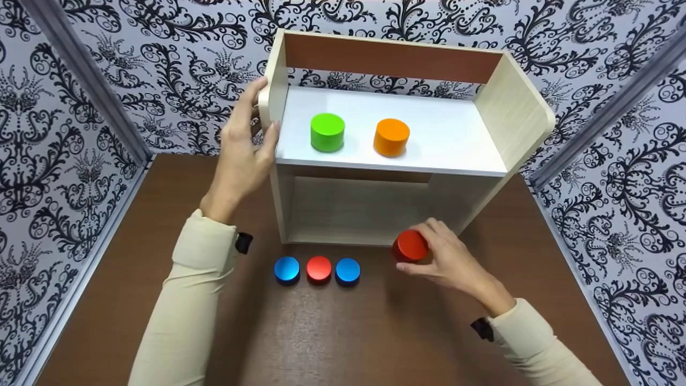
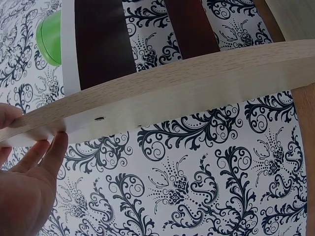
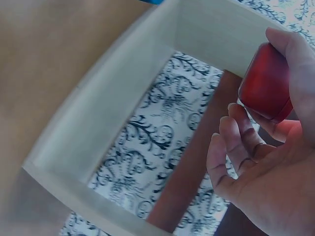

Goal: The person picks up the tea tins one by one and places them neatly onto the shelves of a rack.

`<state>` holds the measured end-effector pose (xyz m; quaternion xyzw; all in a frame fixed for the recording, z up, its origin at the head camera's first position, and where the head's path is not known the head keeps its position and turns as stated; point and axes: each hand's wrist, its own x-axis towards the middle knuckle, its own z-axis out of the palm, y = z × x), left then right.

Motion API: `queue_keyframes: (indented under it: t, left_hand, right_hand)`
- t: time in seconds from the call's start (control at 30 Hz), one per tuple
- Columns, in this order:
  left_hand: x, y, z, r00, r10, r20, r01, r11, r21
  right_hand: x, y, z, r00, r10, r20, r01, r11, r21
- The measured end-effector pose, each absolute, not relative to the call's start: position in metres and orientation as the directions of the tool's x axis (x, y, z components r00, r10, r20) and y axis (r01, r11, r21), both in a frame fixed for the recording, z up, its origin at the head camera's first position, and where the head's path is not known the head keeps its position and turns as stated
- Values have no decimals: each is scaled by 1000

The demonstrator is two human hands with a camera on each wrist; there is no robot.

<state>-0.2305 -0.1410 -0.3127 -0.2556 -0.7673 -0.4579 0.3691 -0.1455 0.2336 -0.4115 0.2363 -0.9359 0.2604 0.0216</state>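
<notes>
A two-level wooden shelf [image 1: 391,169] with a white upper board stands on the brown table. My left hand [image 1: 244,142] grips its left side panel [image 2: 162,86], thumb on one face and fingers on the other. Between thumb and fingers, my right hand [image 1: 447,257] holds a red round container [image 1: 411,245] in front of the lower compartment, above the table. The right wrist view shows that red container [image 3: 267,82] pinched, with the other fingers loosely bent. A green round container [image 1: 327,132] and an orange round container [image 1: 391,138] sit on the upper board.
On the table before the shelf, a blue container [image 1: 287,269], a red container [image 1: 319,269] and another blue container [image 1: 348,271] form a row. Patterned walls [image 1: 182,80] enclose the table [image 1: 321,338] at the back and both sides.
</notes>
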Motion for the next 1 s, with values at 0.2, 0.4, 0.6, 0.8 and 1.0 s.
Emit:
queue_keyframes:
  t: [0.2,0.4,0.6,0.8,1.0]
  left_hand:
    - [-231,-141,-313,-601,56,797,729,446,519]
    - [-230,-141,-313,-601,53,797,732,437,523]
    - [-230,-141,-313,-598,55,800,735,436,519]
    - [-230,-140,-312,-600,55,798,735,431,523]
    - [-230,-140,-312,-593,54,803,739,433,517]
  right_hand:
    - [-144,236,-389,-873,-444,202,-484,744,-460]
    - [-143,238,-371,-873,-437,216,-486,748,-452]
    - [-145,239,-357,-867,-433,245,-498,749,-438]
    - [-151,241,-340,-851,-433,296,-522,751,-403]
    - [-158,245,-322,-828,-422,369,-550,744,-381]
